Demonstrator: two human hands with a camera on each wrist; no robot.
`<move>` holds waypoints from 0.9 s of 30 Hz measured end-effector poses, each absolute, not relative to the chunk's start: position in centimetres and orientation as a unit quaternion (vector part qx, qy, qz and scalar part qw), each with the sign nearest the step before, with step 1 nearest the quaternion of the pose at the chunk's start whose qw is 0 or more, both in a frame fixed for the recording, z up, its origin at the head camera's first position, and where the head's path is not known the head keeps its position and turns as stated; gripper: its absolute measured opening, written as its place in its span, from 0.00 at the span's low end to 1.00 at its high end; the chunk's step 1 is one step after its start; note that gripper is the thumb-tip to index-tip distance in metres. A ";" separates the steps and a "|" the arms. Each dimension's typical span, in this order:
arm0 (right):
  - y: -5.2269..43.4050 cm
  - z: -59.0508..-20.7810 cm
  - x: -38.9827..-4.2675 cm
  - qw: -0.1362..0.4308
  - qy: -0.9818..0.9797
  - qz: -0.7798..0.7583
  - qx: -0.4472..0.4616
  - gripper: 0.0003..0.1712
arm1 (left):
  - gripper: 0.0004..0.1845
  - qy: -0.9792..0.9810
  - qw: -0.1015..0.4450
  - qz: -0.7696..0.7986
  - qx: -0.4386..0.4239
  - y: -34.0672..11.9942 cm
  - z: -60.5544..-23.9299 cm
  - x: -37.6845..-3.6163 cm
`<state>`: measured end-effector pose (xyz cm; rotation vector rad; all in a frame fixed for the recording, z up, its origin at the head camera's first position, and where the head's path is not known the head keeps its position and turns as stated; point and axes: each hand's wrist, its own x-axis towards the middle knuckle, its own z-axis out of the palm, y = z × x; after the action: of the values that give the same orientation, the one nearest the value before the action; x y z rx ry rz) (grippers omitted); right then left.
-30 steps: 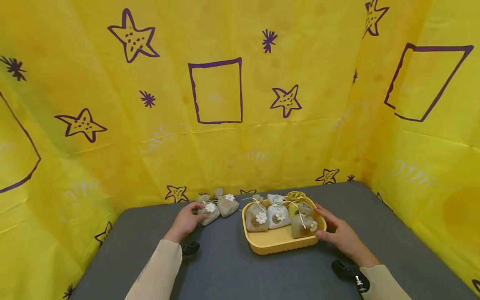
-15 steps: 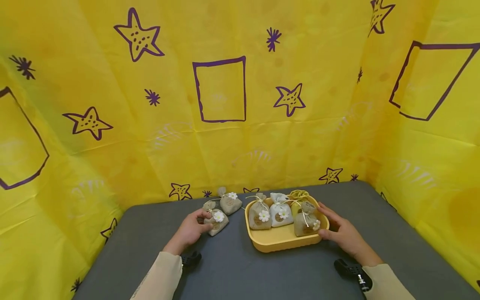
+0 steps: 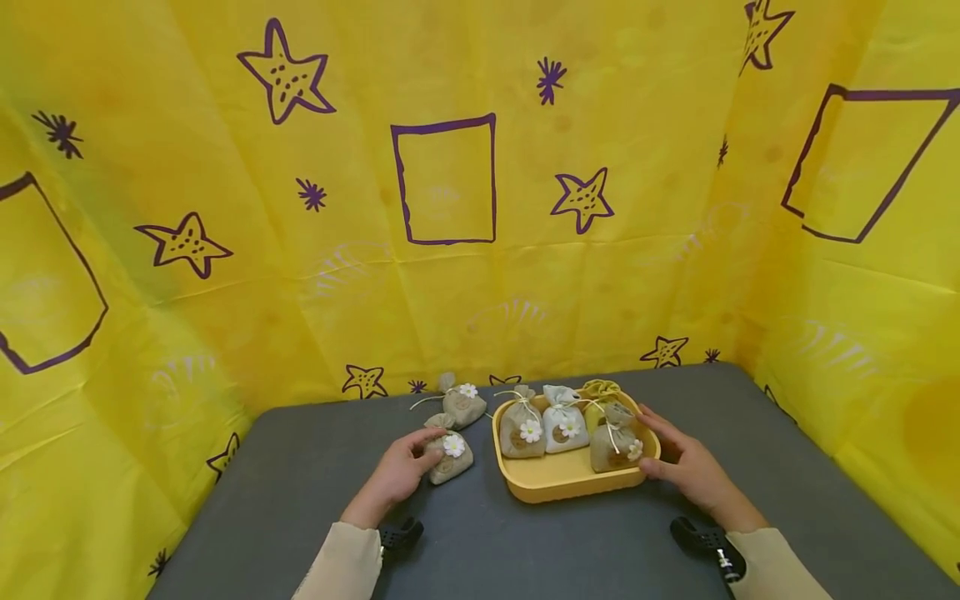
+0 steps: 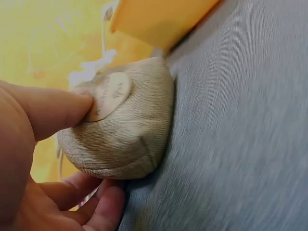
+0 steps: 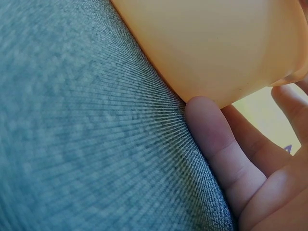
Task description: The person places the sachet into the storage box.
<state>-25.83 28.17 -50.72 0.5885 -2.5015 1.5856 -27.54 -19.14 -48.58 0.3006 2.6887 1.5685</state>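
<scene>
A beige drawstring sachet [image 3: 452, 465] with a white flower sits at the tip of my left hand [image 3: 397, 472]. In the left wrist view, the thumb presses the round tag on the sachet [image 4: 144, 110] and the fingers lie beneath it; its lower side is at the grey cloth. My right hand [image 3: 697, 477] holds the right end of the yellow tray [image 3: 558, 492], thumb at the front corner and fingers along the side. Inside the tray stand a beige sachet [image 3: 517, 433], a white sachet [image 3: 562, 433], a partly hidden yellow sachet [image 3: 595, 412] and another beige sachet [image 3: 611, 454] leaning in front.
Another beige sachet [image 3: 463, 407] lies on the grey table [image 3: 480, 550] behind the held one, left of the tray. A yellow curtain [image 3: 450, 308] with purple drawings rises behind the table and along both sides.
My left hand has drawn its sachet toward me and slightly right, away from the sachet behind it. The right hand and tray stay together; the head view has shifted slightly.
</scene>
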 end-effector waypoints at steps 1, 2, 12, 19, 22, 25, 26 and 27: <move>28.1 -50.8 -25.8 0.061 -0.826 0.526 0.194 0.40 | 0.19 0.857 0.004 0.506 0.096 -18.9 -48.7 -27.5; 28.1 -50.9 -25.8 0.060 -0.826 0.526 0.193 0.40 | 0.19 0.854 0.002 0.510 0.099 -18.7 -48.8 -27.3; 28.2 -51.2 -25.7 0.059 -0.824 0.529 0.194 0.40 | 0.16 0.844 -0.004 0.523 0.122 -17.7 -49.0 -26.7; 28.1 -50.8 -25.7 0.058 -0.832 0.518 0.188 0.41 | 0.16 0.820 -0.053 0.563 0.088 -17.7 -48.8 -26.8; 28.0 -50.6 -25.8 0.056 -0.831 0.521 0.186 0.40 | 0.16 0.797 -0.076 0.595 0.070 -17.6 -48.7 -26.8; 28.0 -50.5 -25.8 0.053 -0.831 0.522 0.184 0.40 | 0.17 0.779 -0.082 0.618 0.061 -17.7 -48.6 -26.9; 28.0 -50.4 -25.8 0.052 -0.832 0.522 0.183 0.40 | 0.17 0.776 -0.082 0.622 0.060 -17.7 -48.6 -27.0; 28.0 -50.4 -25.8 0.051 -0.831 0.523 0.183 0.40 | 0.17 0.774 -0.082 0.625 0.059 -17.8 -48.6 -27.0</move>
<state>-25.78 27.97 -50.44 0.5564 -2.5297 1.5905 -26.97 -17.76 -48.59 0.1960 2.5663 2.0739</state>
